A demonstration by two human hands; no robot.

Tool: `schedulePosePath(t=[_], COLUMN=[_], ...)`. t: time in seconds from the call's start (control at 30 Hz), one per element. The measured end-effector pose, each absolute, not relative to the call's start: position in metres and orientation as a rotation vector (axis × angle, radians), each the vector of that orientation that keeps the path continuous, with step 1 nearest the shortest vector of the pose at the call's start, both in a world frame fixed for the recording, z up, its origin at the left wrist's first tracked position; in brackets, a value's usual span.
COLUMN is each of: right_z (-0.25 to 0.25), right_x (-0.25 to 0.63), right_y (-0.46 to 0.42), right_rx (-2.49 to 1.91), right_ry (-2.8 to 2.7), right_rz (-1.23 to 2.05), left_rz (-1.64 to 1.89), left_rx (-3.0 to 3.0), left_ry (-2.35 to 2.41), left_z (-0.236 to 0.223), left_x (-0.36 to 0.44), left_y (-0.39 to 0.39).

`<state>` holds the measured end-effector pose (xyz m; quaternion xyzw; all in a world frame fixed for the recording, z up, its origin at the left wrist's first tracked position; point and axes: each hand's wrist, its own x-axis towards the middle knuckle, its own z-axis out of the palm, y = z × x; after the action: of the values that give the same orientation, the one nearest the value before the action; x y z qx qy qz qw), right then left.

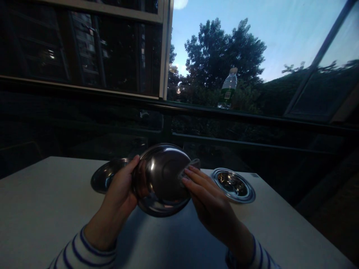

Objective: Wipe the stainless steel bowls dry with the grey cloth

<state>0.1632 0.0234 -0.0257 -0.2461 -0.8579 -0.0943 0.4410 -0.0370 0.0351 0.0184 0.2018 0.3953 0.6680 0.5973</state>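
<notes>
A shiny steel bowl (165, 175) is tilted up above the table, its rounded underside facing me. My left hand (120, 190) grips its left rim, thumb on the outside and the other fingers hidden behind. Against the right part of the bowl, my right hand (209, 200) presses a crumpled, see-through piece of wiping material (194, 163) under its fingertips; whether it is cloth or plastic I cannot tell. Behind my left hand lies another steel bowl (102, 177), partly covered. To the right of my right hand, a steel bowl with a wide rim (249, 198) rests with its hollow up.
The white table (42, 209) runs beneath everything, with its far edge just past the bowls. Beyond it is a dark window ledge (252, 117), where a clear bottle with a green label (228, 89) stands. Window frames and trees fill the background.
</notes>
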Motion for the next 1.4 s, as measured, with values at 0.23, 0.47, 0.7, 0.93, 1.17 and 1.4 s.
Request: schedulePosePath(t=[0.23,0.47,0.7,0.93,1.17,1.4], right_z=[-0.030,-0.024,-0.023,-0.022,-0.025,-0.024], right_x=[0.143,0.137,0.136,0.152,0.147,0.132], right_y=[0.007,-0.002,-0.001,0.012,0.007,-0.004], right_rx=[-0.490,-0.418,-0.432,-0.566,-0.499,-0.452], right_ry=[-2.268,-2.329,-2.331,-2.237,-2.277,-2.371], right_rz=[-0.308,-0.320,-0.303,-0.263,-0.288,-0.334], left_rz=[1.587,1.523,1.567,1.465,1.477,1.504], left_rx=[0.429,0.439,0.405,0.493,0.476,0.475], left_ry=[0.908,0.944,0.935,0.990,0.986,0.981], left_z=[0.018,0.006,0.011,0.006,0.006,0.004], left_x=[-0.031,-0.022,-0.028,-0.021,-0.021,-0.024], left_y=[0.035,0.033,0.034,0.031,0.032,0.036])
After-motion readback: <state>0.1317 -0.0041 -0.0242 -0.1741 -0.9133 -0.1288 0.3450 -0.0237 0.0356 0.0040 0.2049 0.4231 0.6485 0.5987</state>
